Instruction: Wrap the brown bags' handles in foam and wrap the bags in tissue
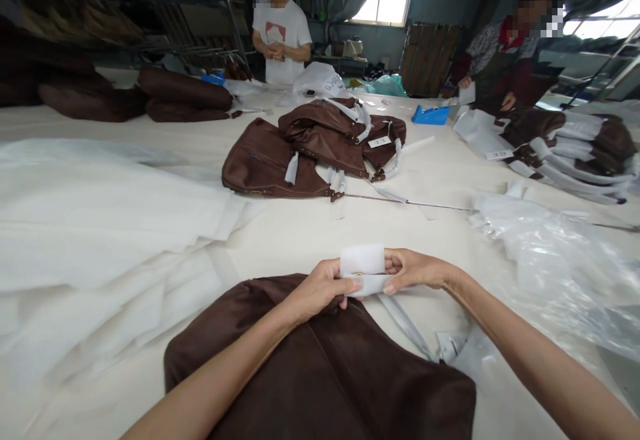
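A dark brown leather bag (320, 373) lies on the table in front of me. At its top edge, my left hand (323, 288) pinches a white foam wrap (363, 261) with the thumb on its lower fold. My right hand (413, 270) grips the right end of the same wrap between thumb and fingers. A bit of gold metal shows at the fold, mostly covered by the wrap. A wrapped strap (407, 327) and a paper tag (450, 345) lie at the bag's right side.
White sheets (100, 213) spread over the left. Brown bags (320, 140) lie beyond my hands, and more wrapped bags (575, 150) at right. Clear plastic (550, 260) covers the near right. A blue holder (431, 115) stands further back. Two people (281, 33) stand across the table.
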Tool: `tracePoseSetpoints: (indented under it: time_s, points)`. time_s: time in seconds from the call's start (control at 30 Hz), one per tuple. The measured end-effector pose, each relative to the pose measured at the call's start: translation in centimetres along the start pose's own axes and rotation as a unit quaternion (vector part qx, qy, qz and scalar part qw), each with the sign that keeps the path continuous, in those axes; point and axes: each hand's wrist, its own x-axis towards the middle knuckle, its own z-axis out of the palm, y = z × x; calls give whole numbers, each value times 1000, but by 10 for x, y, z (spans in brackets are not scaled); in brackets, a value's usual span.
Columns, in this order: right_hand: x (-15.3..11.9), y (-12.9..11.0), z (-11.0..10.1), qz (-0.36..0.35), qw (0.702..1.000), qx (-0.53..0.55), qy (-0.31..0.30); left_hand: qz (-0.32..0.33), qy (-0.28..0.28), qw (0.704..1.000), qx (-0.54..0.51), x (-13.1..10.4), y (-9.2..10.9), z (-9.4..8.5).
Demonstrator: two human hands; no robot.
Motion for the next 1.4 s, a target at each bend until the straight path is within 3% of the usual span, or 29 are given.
tracePoseSetpoints:
  time_s: [0.27, 0.4, 0.6, 0.77, 0.93, 1.17, 1.33, 1.4]
  points:
    - [-12, 16, 8, -79, 991, -76, 80, 33, 22, 998, -44, -2, 0, 4]
    - [-14, 21, 8, -114, 981, -135, 80, 24, 27, 998, -46, -4, 1, 5]
    - [-16, 28, 8, -102, 987, -116, 48, -2, 38, 999, -24, -5, 0, 4]
    - [-20, 24, 15, -97, 988, -111, 54, -20, 1, 1000, -4, -9, 1, -4]
    - [-18, 21, 19, -101, 988, -97, 58, 18, -24, 999, 24, -13, 7, -5]
    - [-14, 18, 15, -126, 985, -107, 55, -27, 18, 997, 70, -9, 11, -1]
    - [-6, 19, 12, -148, 975, -142, 84, -83, -48, 984, 150, 0, 16, -4]
    - [-11, 15, 17, -193, 956, -191, 116, -92, -39, 979, 178, 0, 17, -3]
